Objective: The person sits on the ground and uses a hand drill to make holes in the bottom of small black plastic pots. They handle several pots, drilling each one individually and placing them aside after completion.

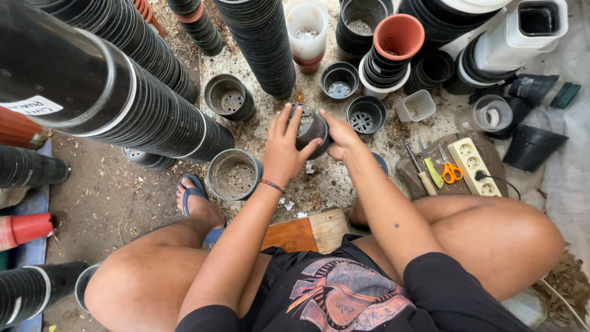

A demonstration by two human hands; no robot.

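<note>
I hold a small dark plastic pot (310,128) between both hands, just above a dirty floor. My left hand (284,149) wraps its left side with fingers spread over the rim. Gripping its right side is my right hand (342,136). The pot is tilted, and its mouth is partly hidden by my fingers. Several empty dark pots stand close by: one (233,174) by my left foot, one (228,96) further back, one (366,114) right of my hands.
Tall stacks of black nursery pots (261,40) ring the spot, with a terracotta-coloured pot (399,35) on one stack. At the right lie orange-handled scissors (450,168), a knife (430,166) and a cream power strip (474,166). A wooden board (307,232) sits under me.
</note>
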